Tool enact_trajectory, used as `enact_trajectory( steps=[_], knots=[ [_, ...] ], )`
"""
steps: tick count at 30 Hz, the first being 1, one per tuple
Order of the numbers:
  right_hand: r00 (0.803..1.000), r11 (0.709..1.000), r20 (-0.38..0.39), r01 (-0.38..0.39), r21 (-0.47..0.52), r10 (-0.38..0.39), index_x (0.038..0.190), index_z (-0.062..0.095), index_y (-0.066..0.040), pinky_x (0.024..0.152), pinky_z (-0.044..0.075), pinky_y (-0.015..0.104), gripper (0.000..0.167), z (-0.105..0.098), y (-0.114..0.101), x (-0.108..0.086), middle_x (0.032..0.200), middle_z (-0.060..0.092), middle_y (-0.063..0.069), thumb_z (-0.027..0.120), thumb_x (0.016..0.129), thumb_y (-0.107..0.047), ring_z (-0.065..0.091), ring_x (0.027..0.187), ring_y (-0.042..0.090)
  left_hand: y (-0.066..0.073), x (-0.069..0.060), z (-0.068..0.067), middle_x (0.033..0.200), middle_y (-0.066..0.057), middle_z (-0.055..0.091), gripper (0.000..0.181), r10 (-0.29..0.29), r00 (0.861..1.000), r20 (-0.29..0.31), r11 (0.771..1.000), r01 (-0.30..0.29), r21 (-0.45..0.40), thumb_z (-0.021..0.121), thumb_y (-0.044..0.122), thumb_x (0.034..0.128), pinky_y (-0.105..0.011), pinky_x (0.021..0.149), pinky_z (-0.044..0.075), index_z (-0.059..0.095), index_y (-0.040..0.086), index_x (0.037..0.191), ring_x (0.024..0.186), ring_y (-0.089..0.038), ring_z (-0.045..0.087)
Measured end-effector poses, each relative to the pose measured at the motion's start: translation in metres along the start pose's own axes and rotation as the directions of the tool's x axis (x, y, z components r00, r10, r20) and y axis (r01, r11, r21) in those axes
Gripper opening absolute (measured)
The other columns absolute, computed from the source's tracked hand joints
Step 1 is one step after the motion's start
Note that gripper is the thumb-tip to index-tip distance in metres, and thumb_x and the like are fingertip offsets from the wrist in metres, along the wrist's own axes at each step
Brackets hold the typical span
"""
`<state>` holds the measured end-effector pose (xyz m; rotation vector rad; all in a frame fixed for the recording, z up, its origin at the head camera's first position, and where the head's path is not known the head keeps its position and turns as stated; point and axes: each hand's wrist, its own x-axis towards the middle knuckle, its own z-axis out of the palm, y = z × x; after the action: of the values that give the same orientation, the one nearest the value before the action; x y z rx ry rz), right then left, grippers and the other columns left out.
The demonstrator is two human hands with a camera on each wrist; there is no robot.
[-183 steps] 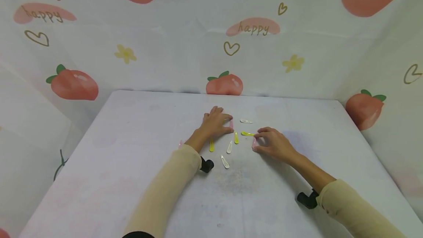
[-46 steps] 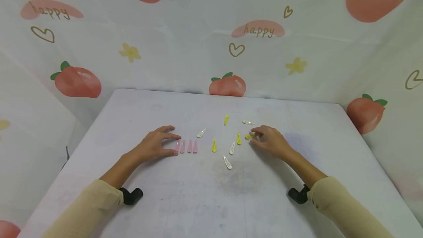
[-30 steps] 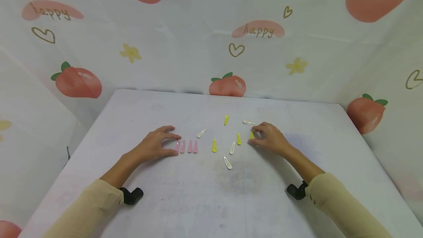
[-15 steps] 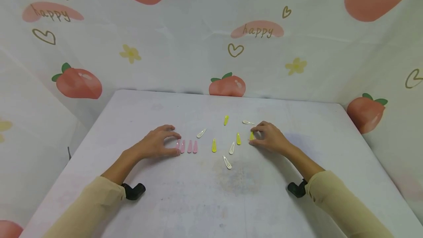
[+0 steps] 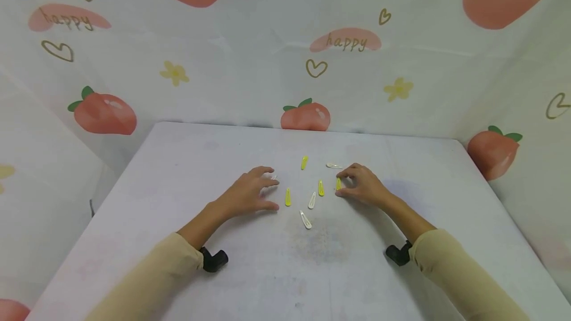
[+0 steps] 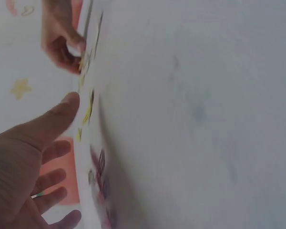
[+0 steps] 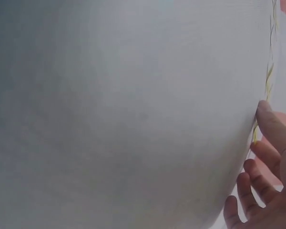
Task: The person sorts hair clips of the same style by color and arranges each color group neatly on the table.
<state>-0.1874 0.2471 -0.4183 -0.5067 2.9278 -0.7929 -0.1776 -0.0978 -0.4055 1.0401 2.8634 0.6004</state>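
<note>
In the head view my left hand [image 5: 245,194] hovers with fingers spread, holding nothing. It covers the row of pink hair clips, which show blurred in the left wrist view as pink clips [image 6: 101,164]. A white clip [image 5: 274,178] peeks out by its fingertips, and a yellow clip [image 5: 287,196] lies just right of them. My right hand [image 5: 366,187] pinches another yellow hair clip [image 5: 338,183] end to end between thumb and index finger, the clip pointing away from me on the table.
Between the hands lie a yellow clip [image 5: 320,188] and two white clips, one nearer [image 5: 305,220]. Farther back are a yellow clip [image 5: 304,162] and a white clip [image 5: 333,166]. The white table [image 5: 267,281] ends at a printed curtain [image 5: 250,63].
The left hand has left the pink clips' left end and moved right over them. The right hand has turned its yellow clip from crosswise to lengthwise, and stays there.
</note>
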Motion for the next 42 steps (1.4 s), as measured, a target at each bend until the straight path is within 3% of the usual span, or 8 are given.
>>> enact_trajectory(
  steps=[6, 13, 18, 25, 33, 37, 42],
  knots=[
    [1.000, 1.000, 0.006, -0.006, -0.001, 0.006, 0.116, 0.071, -0.002, 0.095, 0.045, 0.053, 0.046, 0.000, -0.002, 0.000, 0.111, 0.063, 0.013, 0.085, 0.079, -0.027, 0.057, 0.107, 0.033, 0.009, 0.016, 0.013, 0.140, -0.016, 0.052, 0.062, 0.066, 0.998, 0.021, 0.994, -0.067, 0.086, 0.084, 0.048, 0.0754, -0.052, 0.095, 0.046, 0.071, 0.012, 0.124, 0.134, -0.030, 0.044],
    [1.000, 1.000, 0.008, -0.020, -0.002, 0.020, 0.117, 0.072, -0.002, 0.097, 0.045, 0.053, 0.047, 0.000, -0.002, 0.000, 0.111, 0.063, 0.013, 0.085, 0.079, -0.027, 0.057, 0.108, 0.033, 0.014, 0.024, 0.016, 0.139, -0.017, 0.052, 0.054, 0.068, 0.997, 0.041, 0.995, -0.071, 0.068, 0.085, 0.044, 0.0758, -0.052, 0.096, 0.046, 0.074, 0.012, 0.117, 0.134, -0.031, 0.042],
    [1.000, 1.000, 0.008, -0.027, -0.008, 0.027, 0.117, 0.072, -0.002, 0.096, 0.045, 0.053, 0.047, 0.001, -0.002, 0.002, 0.111, 0.063, 0.013, 0.085, 0.079, -0.027, 0.057, 0.108, 0.033, 0.012, 0.021, 0.015, 0.142, -0.015, 0.051, 0.049, 0.055, 0.997, 0.048, 0.998, -0.057, 0.037, 0.085, 0.041, 0.0771, -0.054, 0.100, 0.043, 0.074, 0.012, 0.115, 0.138, -0.031, 0.038],
    [0.999, 0.999, 0.011, -0.035, -0.026, 0.035, 0.117, 0.071, -0.002, 0.096, 0.046, 0.052, 0.047, 0.002, -0.002, 0.002, 0.111, 0.062, 0.014, 0.085, 0.079, -0.027, 0.057, 0.107, 0.033, 0.007, -0.008, -0.002, 0.145, -0.014, 0.049, 0.049, 0.050, 0.999, 0.006, 0.998, -0.050, -0.048, 0.088, 0.035, 0.0749, -0.060, 0.102, 0.039, 0.075, 0.010, 0.115, 0.144, -0.034, 0.032],
    [0.999, 0.999, 0.002, -0.034, -0.022, 0.034, 0.117, 0.071, -0.003, 0.095, 0.046, 0.052, 0.046, 0.002, -0.003, 0.000, 0.111, 0.062, 0.014, 0.085, 0.080, -0.026, 0.058, 0.107, 0.032, -0.009, -0.060, -0.023, 0.146, -0.014, 0.048, 0.049, -0.015, 1.000, -0.008, 0.997, 0.015, -0.082, 0.089, 0.032, 0.0731, -0.064, 0.103, 0.035, 0.075, 0.013, 0.116, 0.143, -0.035, 0.032],
    [0.999, 0.999, 0.009, -0.036, -0.020, 0.036, 0.117, 0.071, -0.003, 0.094, 0.046, 0.052, 0.046, 0.002, -0.002, 0.001, 0.110, 0.061, 0.013, 0.085, 0.080, -0.026, 0.057, 0.106, 0.032, -0.019, -0.082, -0.025, 0.143, -0.015, 0.049, 0.048, -0.041, 0.999, -0.013, 0.997, 0.040, -0.069, 0.090, 0.031, 0.0708, -0.064, 0.102, 0.036, 0.076, 0.014, 0.113, 0.140, -0.036, 0.035],
    [0.999, 0.999, 0.009, -0.031, -0.025, 0.031, 0.117, 0.071, -0.003, 0.094, 0.046, 0.052, 0.046, 0.001, -0.002, 0.001, 0.110, 0.061, 0.013, 0.085, 0.080, -0.026, 0.057, 0.106, 0.032, -0.028, -0.097, -0.023, 0.142, -0.017, 0.050, 0.048, -0.060, 0.998, -0.002, 0.997, 0.060, -0.053, 0.090, 0.029, 0.0715, -0.066, 0.101, 0.036, 0.076, 0.014, 0.115, 0.138, -0.041, 0.036]
  ],
)
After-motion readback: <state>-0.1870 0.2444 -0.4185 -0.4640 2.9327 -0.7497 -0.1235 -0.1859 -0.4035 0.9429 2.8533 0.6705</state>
